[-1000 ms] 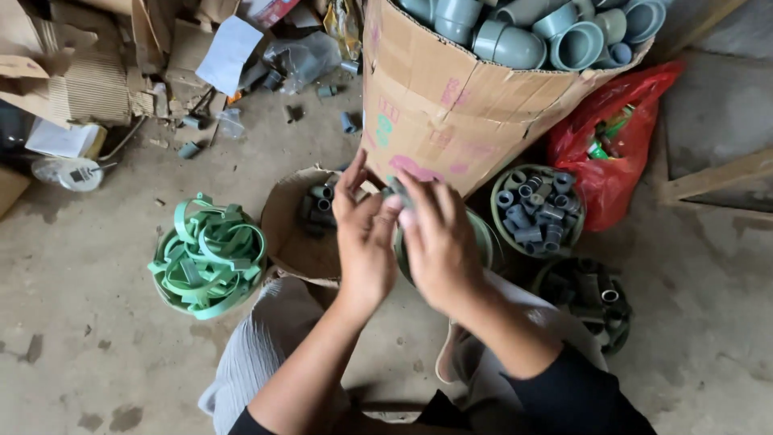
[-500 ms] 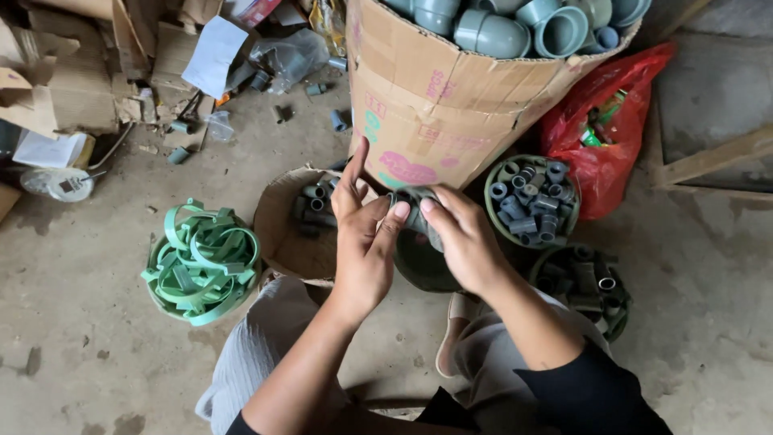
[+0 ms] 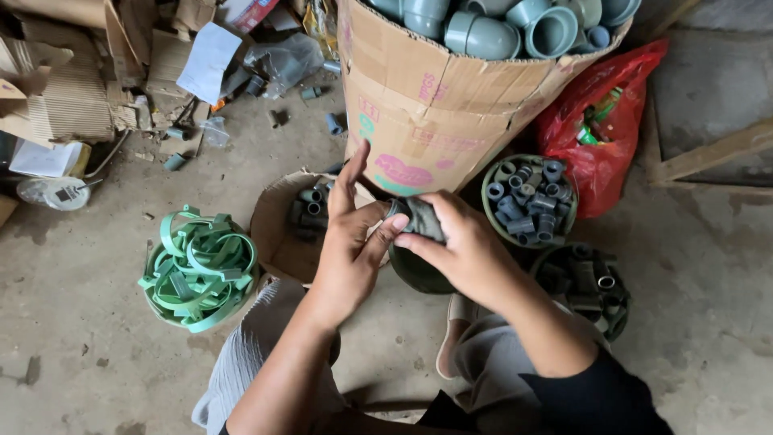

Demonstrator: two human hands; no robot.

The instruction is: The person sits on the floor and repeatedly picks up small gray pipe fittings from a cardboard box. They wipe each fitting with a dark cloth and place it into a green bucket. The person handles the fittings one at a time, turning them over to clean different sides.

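My right hand [image 3: 463, 250] grips a dark grey pipe fitting [image 3: 419, 217] above a dark green bowl [image 3: 419, 272]. My left hand [image 3: 350, 242] is beside it, thumb and a fingertip pressing on the fitting's left end while the other fingers point up, spread. Both hands hover over my knees, in front of a big cardboard box [image 3: 435, 113].
The big box holds large grey-green pipe couplers [image 3: 515, 28]. A small carton [image 3: 286, 229] of dark fittings, a basket of green plastic rings [image 3: 201, 270], a bowl of small grey couplers [image 3: 530, 201], another of dark fittings [image 3: 588, 290], a red bag [image 3: 596, 137] and cardboard scraps [image 3: 72, 89] lie around.
Both hands have drifted slightly down and right with the fitting. My left fingers have shifted onto its end, and the view has tilted so the boxes sit a little lower.
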